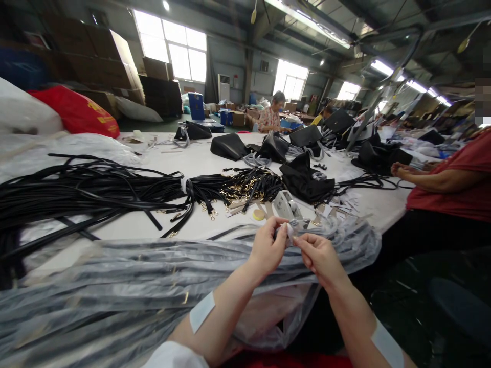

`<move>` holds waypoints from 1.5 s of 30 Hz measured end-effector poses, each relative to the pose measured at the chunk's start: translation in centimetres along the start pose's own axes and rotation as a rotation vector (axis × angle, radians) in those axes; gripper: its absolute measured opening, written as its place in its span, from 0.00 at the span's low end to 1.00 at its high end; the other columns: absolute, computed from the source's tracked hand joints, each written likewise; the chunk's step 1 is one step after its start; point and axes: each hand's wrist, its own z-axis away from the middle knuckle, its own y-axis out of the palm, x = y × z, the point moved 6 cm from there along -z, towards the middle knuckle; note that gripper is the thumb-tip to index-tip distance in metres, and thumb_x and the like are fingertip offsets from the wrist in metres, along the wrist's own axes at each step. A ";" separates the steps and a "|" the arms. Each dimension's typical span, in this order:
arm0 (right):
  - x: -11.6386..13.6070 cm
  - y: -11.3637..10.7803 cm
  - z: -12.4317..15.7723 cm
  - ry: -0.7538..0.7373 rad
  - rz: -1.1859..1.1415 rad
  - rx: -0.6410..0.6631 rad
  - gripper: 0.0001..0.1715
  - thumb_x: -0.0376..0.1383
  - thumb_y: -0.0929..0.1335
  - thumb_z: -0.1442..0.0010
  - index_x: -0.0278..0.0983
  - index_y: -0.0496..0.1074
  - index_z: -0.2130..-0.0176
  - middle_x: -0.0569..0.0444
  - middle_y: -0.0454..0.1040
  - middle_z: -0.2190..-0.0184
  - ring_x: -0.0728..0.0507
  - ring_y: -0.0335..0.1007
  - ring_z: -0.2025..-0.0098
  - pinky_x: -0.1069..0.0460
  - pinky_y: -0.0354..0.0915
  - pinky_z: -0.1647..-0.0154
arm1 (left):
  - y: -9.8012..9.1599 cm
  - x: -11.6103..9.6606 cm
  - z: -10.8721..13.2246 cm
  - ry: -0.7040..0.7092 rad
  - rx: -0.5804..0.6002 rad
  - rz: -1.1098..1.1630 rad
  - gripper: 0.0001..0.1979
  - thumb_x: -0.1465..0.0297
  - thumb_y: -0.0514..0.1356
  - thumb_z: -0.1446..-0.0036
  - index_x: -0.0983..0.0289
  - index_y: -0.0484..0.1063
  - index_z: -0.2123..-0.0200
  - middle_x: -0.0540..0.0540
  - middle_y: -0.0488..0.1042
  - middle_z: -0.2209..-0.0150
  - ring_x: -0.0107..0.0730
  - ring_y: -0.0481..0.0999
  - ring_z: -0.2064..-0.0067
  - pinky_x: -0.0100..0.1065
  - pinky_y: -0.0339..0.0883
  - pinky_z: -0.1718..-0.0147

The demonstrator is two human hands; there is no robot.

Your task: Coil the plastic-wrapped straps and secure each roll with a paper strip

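My left hand (pixel 268 244) is closed, thumb against fingers, on the end of a strap in a clear plastic sleeve (pixel 301 223). A small white strip, tape-like, (pixel 290 234) shows at its fingertips. My right hand (pixel 318 255) pinches the edge of that white strip; the fingertips of both hands almost meet. Below and around them, many plastic-sleeved dark straps (pixel 134 276) lie lengthwise along the near edge of the table. Just beyond my hands stands a grey-white tape dispenser (pixel 286 204). A yellow round roll (pixel 259 214) lies to its left.
A tied bundle of black straps (pixel 153 186) with gold clasps (pixel 255 186) spreads over the white table (pixel 169 156). Black bags (pixel 307 179) lie farther back. A person in a red shirt (pixel 456 176) works at right; another person (pixel 274 115) sits across. A red bag (pixel 79 110) rests at left.
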 end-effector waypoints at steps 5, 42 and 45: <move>-0.2 0.7 0.0 0.030 -0.014 0.176 0.21 0.51 0.72 0.45 0.35 0.72 0.68 0.60 0.70 0.84 0.55 0.55 0.88 0.60 0.47 0.88 | -0.4 -0.2 0.0 0.002 -0.130 -0.012 0.10 0.66 0.62 0.44 0.64 0.74 0.60 0.52 0.78 0.66 0.30 0.75 0.65 0.30 0.67 0.64; 6.8 12.3 -2.7 -0.347 0.019 0.157 0.13 0.46 0.75 0.52 0.38 0.76 0.74 0.53 0.72 0.81 0.39 0.70 0.73 0.49 0.67 0.74 | -8.5 -5.3 3.4 0.140 -0.298 -0.191 0.35 0.68 0.64 0.48 0.63 0.52 0.40 0.61 0.73 0.55 0.40 0.76 0.55 0.39 0.70 0.54; 7.5 15.2 -1.9 -0.401 0.089 0.359 0.09 0.39 0.76 0.53 0.38 0.78 0.70 0.54 0.75 0.78 0.42 0.70 0.73 0.50 0.69 0.71 | -12.4 -5.4 4.6 0.109 -0.388 -0.210 0.26 0.67 0.64 0.47 0.62 0.62 0.46 0.58 0.75 0.57 0.38 0.77 0.58 0.37 0.71 0.56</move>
